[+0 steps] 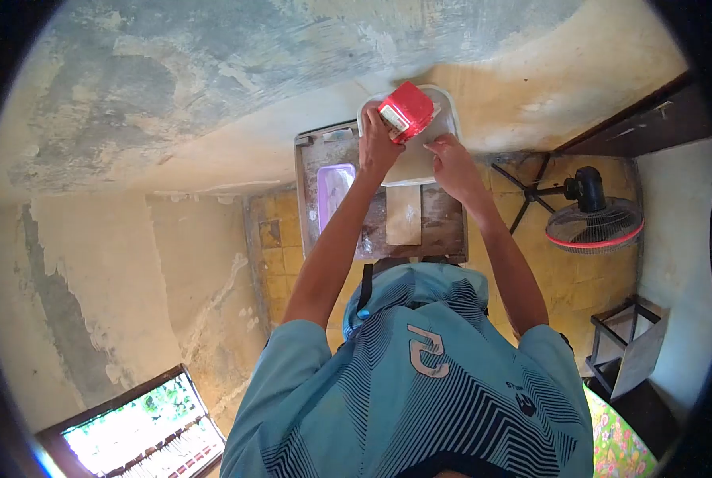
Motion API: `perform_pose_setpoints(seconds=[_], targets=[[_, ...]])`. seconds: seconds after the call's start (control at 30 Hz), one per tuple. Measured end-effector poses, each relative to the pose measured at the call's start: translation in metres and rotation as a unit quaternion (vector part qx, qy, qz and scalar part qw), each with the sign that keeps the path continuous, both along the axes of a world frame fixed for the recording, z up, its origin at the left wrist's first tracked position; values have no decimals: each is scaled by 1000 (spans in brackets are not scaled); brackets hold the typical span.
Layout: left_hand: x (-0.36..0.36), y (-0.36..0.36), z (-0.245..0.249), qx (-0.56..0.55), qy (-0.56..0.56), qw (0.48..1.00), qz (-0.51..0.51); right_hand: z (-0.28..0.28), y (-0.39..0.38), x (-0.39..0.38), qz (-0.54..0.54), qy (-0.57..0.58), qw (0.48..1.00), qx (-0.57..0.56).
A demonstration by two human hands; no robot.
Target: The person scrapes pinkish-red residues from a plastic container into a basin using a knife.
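Observation:
My left hand (378,145) is closed around a red plastic container (410,105) with a pale label on its side. The container is tilted over a white basin (451,111) at the back of a small wooden table, its lower right end facing into the basin. Over the basin's right side, my right hand (455,169) has its fingers curled together close to the container, apart from it. Anything between those fingers is too small to make out. Nearer to me, a purple-rimmed tray (322,195) and a flat tan board (404,217) lie on the table.
The worn wooden table (443,219) stands against a peeling wall (212,95). To the right on the yellow tiled floor are a black fan (595,219) with a red ring and a dark-framed stand (627,342). A window (145,422) is at lower left.

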State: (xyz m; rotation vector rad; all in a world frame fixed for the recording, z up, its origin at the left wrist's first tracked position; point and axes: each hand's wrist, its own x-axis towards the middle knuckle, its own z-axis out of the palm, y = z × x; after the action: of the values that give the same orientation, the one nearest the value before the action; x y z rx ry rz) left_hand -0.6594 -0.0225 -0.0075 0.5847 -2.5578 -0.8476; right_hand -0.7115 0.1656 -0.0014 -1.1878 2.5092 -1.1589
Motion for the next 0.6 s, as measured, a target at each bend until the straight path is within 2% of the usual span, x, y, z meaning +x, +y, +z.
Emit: perform_pose_setpoints(seconds=[0.13, 0.27, 0.37, 0.43, 0.47, 0.53, 0.57, 0.6], targets=[[7, -9, 0, 39, 28, 999, 0, 0, -4, 5, -37, -23, 999, -4], [13, -13, 5, 93, 54, 994, -25, -13, -8, 1, -55, 36, 997, -51], [13, -20, -3, 87, 104, 988, -69, -10, -7, -3, -70, 47, 994, -75], [15, -17, -2, 155, 88, 982, -55, -6, -6, -4, -78, 44, 993, -77], [15, -16, -2, 189, 80, 977, -49, -7, -7, -4, -103, -18, 989, -107], [13, -21, -14, 118, 83, 988, -55, -7, -15, -7, -151, -140, 964, -166], [13, -23, -20, 83, 84, 991, -57, -7, -20, -6, -160, -143, 960, -180], [15, -18, -9, 209, 67, 973, -75, -7, -27, -3, -169, -147, 955, -194]])
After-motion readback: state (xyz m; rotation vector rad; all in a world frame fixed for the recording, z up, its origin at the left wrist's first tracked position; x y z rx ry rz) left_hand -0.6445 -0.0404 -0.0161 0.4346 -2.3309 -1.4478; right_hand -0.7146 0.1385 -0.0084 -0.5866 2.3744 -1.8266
